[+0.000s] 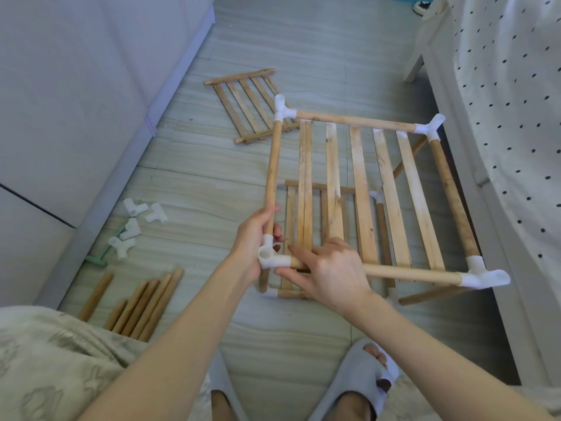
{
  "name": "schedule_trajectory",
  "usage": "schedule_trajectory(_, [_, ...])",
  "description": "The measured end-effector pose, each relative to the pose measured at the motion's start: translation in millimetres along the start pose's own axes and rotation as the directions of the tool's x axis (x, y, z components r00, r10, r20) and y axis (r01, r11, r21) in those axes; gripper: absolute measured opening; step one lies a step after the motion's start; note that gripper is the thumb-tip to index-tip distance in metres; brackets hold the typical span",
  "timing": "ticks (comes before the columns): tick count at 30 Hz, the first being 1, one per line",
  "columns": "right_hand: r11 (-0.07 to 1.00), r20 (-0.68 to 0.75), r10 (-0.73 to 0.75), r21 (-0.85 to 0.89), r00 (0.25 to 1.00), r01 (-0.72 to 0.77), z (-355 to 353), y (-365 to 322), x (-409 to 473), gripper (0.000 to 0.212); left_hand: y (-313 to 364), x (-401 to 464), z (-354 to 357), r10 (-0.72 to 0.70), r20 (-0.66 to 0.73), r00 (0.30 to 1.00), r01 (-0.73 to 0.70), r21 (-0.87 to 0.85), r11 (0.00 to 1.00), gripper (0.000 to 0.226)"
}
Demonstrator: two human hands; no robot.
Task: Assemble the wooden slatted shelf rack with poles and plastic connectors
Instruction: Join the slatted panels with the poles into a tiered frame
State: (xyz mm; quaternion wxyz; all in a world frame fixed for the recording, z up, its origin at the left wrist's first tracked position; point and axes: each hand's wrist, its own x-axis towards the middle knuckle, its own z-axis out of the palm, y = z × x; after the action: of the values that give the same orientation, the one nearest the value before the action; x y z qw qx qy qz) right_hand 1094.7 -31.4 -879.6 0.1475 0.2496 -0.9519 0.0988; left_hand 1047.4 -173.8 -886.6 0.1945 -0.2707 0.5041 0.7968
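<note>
A square wooden slatted shelf frame (391, 196) with white plastic corner connectors is held up over the floor. My left hand (253, 238) grips the left side pole just above the near-left connector (268, 256). My right hand (328, 270) grips the near cross pole (413, 273) right beside that connector. A lower shelf tier (321, 189) stands beneath, partly hidden by the held frame. Another slatted panel (246, 104) lies flat on the floor further back.
Loose white connectors (136, 226) and a green tool (100, 256) lie at left. A bundle of spare poles (142, 302) lies near my knee. A cabinet (76, 101) stands left, a bed with dotted sheet (510, 117) right. My slippered feet (358, 378) are below.
</note>
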Motion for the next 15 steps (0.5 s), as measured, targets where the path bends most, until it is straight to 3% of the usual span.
schedule_trajectory(4, [0.991, -0.06, 0.087, -0.098, 0.994, -0.092, -0.9, -7.7, -1.9, 0.048, 5.3, 2.7, 1.5, -0.04, -0.027, 0.999, 0.041, 0.023, 0.999, 0.032])
schedule_trajectory(8, [0.999, -0.023, -0.045, 0.017, 0.999, 0.045, 0.5, -6.3, 6.2, 0.041, 4.0, 4.9, 8.3, -0.032, -0.102, 0.994, 0.042, 0.091, 0.995, 0.037])
schedule_trajectory(15, [0.995, 0.025, -0.066, 0.076, 0.997, 0.064, 11.4, -6.1, 4.7, 0.028, -2.7, 4.5, 11.0, -0.049, -0.068, 0.996, 0.043, -0.097, 0.994, 0.038])
